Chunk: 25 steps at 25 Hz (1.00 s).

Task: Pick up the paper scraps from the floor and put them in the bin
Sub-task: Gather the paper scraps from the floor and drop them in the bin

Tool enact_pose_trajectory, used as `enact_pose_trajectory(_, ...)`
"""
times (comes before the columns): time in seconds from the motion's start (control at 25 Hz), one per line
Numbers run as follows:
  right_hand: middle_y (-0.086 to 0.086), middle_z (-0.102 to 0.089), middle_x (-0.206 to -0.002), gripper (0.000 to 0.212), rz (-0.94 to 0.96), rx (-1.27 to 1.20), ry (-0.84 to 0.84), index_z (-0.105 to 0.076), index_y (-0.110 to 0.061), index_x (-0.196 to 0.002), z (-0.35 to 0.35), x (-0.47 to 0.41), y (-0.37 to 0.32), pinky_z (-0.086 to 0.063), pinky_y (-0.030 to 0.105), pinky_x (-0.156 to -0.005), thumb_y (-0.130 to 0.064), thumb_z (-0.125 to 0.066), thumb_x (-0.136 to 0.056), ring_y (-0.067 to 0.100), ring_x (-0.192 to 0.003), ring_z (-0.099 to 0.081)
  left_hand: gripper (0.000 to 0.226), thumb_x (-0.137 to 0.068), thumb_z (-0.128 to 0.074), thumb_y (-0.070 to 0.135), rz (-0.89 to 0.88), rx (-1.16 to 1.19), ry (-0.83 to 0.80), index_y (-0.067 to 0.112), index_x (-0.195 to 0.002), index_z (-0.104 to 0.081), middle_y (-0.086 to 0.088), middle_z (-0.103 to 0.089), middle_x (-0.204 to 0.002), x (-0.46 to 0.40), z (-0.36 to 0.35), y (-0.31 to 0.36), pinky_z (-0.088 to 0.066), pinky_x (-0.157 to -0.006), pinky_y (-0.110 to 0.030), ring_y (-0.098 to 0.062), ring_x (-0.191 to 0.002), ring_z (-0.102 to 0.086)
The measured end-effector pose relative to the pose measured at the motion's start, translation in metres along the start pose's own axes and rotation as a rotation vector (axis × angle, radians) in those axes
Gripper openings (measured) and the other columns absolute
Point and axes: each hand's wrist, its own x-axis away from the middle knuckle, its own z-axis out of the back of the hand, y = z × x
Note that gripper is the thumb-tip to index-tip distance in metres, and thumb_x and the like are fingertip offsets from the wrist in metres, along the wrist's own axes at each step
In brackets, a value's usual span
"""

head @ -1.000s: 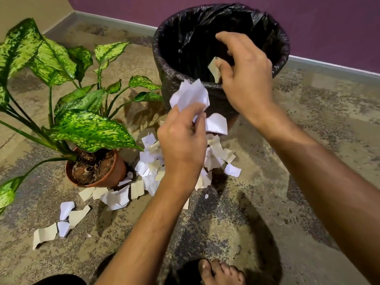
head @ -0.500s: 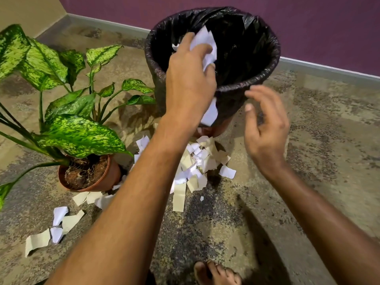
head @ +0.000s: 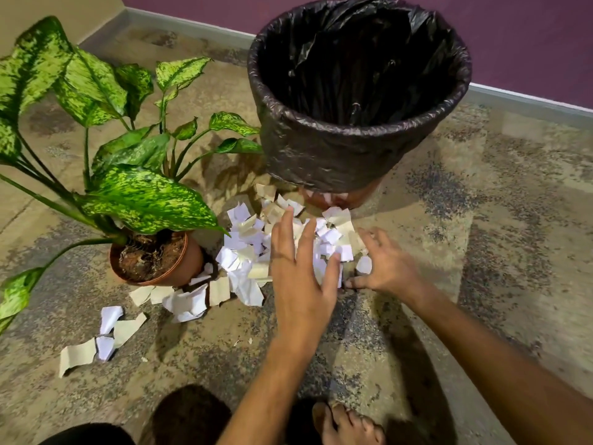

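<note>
You see one bin (head: 346, 149) lined with one black bag (head: 369, 53), one potted plant (head: 138, 194) in one brown pot (head: 179, 268), and two hands — your left hand (head: 298, 277) and right hand (head: 385, 268). One bare foot (head: 346, 422) shows at the bottom edge. The paper scraps (head: 247, 252) — white and beige, overlapping — are too many to count exactly.

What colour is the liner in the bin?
Black: a glossy, crinkled plastic liner folded over the bin's rim, clearest in the head view.
</note>
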Motion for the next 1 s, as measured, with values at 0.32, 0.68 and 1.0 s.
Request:
enact_pose_trajectory(0.32, 0.001, -0.001, -0.162, 0.12, 0.17, 0.193, -0.115, 0.001, -0.044, -0.151, -0.001, -0.042, -0.04, -0.044, 0.048, -0.103, -0.071, -0.074, -0.06, 0.036, -0.14, -0.027, 0.104, -0.074, -0.078, 0.039, 0.639, -0.375, -0.251, 0.015, -0.151, -0.011, -0.014, 0.002, -0.159, 0.031, 0.024, -0.099, -0.022, -0.114, -0.053, -0.041, -0.142, -0.008)
enact_pose_trajectory(0.68, 0.01, -0.036, -0.145, 0.065, 0.521, 0.248, -0.002, -0.042, -0.032, -0.142, -0.021, -0.035, -0.109, -0.053, 0.04, -0.074, -0.024, -0.065, -0.082, 0.035, -0.107, -0.059, 0.077, -0.076, -0.071, 0.026, 0.558, -0.466, -0.453, 0.024, -0.144, -0.033, -0.006, -0.041, -0.139, 0.007, 0.03, -0.125, -0.038, -0.103, -0.04, -0.031, -0.124, -0.042)
enact_pose_trajectory(1.0, 0.011, -0.063, -0.088, 0.028, 0.532, 0.171, 0.116, -0.07, -0.011, -0.097, -0.006, -0.016, -0.112, -0.05, 0.035, -0.058, 0.001, -0.061, -0.073, 0.034, -0.072, -0.066, 0.028, -0.079, -0.051, -0.005, 0.637, -0.371, -0.305, 0.011, -0.056, -0.048, -0.017, -0.062, -0.071, 0.007, 0.03, -0.1, -0.033, -0.051, -0.025, -0.016, -0.053, -0.043)
